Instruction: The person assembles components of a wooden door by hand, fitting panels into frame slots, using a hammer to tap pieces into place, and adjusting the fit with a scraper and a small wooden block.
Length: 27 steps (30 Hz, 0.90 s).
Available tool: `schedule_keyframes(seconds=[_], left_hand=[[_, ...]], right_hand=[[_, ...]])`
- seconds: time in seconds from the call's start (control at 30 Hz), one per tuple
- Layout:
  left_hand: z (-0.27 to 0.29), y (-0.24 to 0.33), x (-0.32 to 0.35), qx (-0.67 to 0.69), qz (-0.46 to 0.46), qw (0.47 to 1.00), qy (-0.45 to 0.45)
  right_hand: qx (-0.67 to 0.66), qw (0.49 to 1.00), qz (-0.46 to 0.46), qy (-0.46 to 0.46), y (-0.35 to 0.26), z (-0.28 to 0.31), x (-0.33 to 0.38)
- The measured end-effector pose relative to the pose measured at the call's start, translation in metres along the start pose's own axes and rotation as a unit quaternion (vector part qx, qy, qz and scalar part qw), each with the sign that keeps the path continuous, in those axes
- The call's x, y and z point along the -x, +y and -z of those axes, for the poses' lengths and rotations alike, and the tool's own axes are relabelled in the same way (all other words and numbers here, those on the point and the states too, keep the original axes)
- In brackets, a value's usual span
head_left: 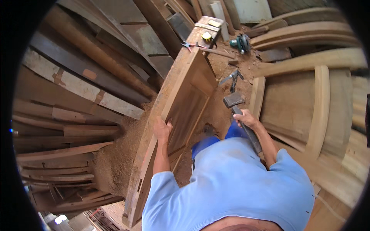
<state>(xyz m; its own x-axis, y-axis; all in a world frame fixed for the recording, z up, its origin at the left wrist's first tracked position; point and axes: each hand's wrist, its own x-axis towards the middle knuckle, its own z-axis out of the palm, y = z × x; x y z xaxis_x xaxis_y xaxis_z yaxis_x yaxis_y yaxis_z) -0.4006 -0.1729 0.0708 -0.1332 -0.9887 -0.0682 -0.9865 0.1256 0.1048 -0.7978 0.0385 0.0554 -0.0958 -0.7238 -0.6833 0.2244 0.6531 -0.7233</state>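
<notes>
My left hand (162,129) is closed over the upper edge of a framed wooden panel door (199,79), which stands on its long edge against a narrow workbench (176,77). In my right hand (247,118) I grip the dark handle of a heavy hammer near its blocky head (233,100). The head points away from me, and the handle slants back past my right leg. Between the hammer and the door there is a gap.
On the bench's far end lie pliers (187,45) and a yellow tape measure (207,36). A green power tool (241,43) and a metal clamp-like tool (232,79) rest on the dusty floor. Stacked planks (81,84) line the left; a wooden frame (322,107) stands right.
</notes>
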Motion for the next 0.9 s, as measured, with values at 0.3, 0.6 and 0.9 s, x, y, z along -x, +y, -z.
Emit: schedule_keyframes(seconds=[0.3, 0.6, 0.9], left_hand=[[-0.009, 0.007, 0.01, -0.067, 0.065, 0.994, 0.058], [-0.029, 0.004, 0.005, -0.154, 0.055, 0.968, 0.193], [-0.044, 0.001, 0.016, -0.158, 0.078, 0.94, 0.292]], right_hand=[[-0.023, 0.997, -0.07, 0.004, 0.016, 0.006, -0.153], [-0.107, 0.985, -0.135, 0.011, 0.116, 0.025, -0.303], [-0.113, 0.986, -0.12, -0.006, 0.194, 0.028, -0.421]])
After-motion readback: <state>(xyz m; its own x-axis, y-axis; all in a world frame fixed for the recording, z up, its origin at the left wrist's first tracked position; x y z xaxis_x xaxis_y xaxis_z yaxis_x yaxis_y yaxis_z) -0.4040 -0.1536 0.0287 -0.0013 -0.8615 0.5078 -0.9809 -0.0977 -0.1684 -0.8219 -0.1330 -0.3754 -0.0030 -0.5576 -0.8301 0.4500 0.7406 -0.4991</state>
